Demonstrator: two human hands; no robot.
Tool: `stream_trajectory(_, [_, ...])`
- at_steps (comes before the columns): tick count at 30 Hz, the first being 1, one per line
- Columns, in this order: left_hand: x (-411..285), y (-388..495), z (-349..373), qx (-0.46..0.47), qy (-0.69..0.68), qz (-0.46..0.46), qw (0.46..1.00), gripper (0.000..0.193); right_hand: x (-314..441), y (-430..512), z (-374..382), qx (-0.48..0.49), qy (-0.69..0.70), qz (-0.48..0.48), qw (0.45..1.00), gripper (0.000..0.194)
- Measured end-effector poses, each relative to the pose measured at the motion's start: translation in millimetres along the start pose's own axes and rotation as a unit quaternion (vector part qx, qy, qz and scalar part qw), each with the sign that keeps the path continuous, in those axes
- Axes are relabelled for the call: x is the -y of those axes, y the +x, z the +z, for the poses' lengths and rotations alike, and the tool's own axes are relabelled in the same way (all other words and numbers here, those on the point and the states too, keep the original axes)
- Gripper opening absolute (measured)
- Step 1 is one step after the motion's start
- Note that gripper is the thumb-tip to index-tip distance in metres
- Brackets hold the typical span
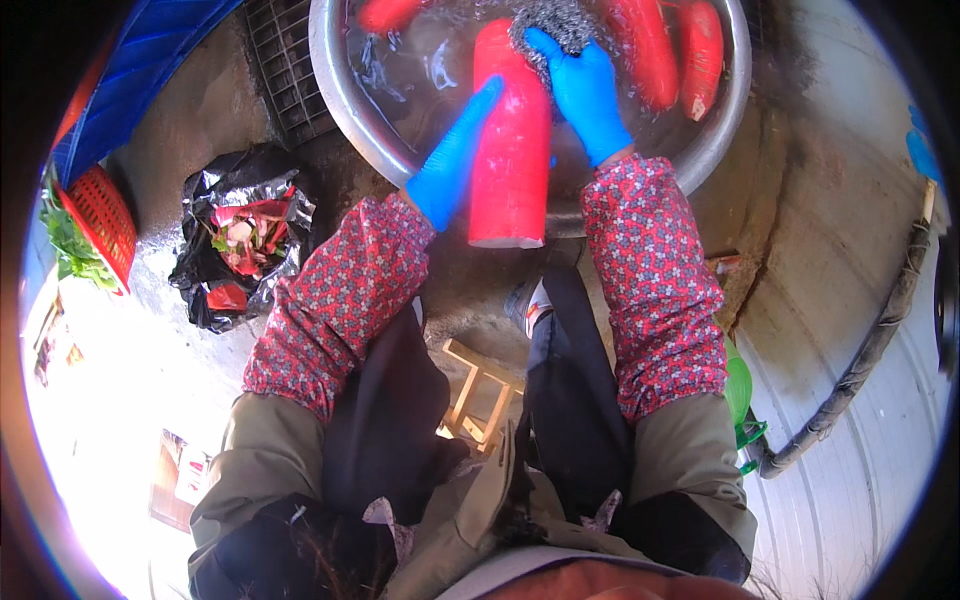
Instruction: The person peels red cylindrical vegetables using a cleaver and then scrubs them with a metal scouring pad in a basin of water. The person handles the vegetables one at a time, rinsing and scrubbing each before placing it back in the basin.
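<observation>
A large red radish with a pale cut end is held lengthwise over the near rim of a round metal basin of water. My left hand, in a blue glove, grips its left side with the thumb along the top. In my right hand, also gloved in blue, a steel-wool scourer is pressed against the radish's upper right side. More red radishes lie in the water, two at the right and one at the upper left.
A black plastic bag of radish trimmings stands on the floor at left, near a red plastic basket with green leaves. A metal grate lies beside the basin. A small wooden stool is between the legs. A wrapped pole is at right.
</observation>
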State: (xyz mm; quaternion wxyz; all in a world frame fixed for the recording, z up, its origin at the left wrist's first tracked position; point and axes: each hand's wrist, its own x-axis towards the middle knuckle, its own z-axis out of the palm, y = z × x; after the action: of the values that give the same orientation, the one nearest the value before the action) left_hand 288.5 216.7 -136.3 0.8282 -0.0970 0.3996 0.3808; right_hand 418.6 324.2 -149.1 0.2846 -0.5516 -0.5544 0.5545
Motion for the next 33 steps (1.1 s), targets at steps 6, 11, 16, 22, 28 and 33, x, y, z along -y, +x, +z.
stream_trajectory(6, [-17.6, -5.0, -0.2, 0.029, -0.017, 0.001, 0.999, 0.072, -13.5, -28.2, -1.2, 0.1, 0.103, 0.018, 0.99, 0.068])
stream_trajectory(11, [-12.9, -11.3, 5.5, 0.029, 0.0, -0.064, 0.998, 0.071, -21.4, -4.5, -10.7, -0.04, 0.016, 0.095, 0.995, 0.056])
stream_trajectory(16, [-13.6, -6.2, 4.5, 0.011, 0.044, -0.045, 0.998, 0.064, -25.9, 9.8, -19.7, -0.023, 0.103, 0.122, 0.987, 0.051])
stream_trajectory(22, [-8.5, 1.5, -1.0, 0.029, 0.236, 0.06, 0.969, 0.053, -12.4, -18.4, -25.7, 0.08, 0.098, 0.026, 0.992, 0.039])
stream_trajectory(28, [3.2, 1.0, 5.7, -0.017, 0.307, 0.113, 0.945, 0.055, -10.6, 3.0, -10.5, -0.116, -0.01, 0.007, 0.993, 0.044])
stream_trajectory(33, [-8.8, 3.0, 0.7, -0.014, 0.255, 0.035, 0.966, 0.054, -17.1, -9.3, -22.0, 0.016, 0.056, 0.05, 0.997, 0.046])
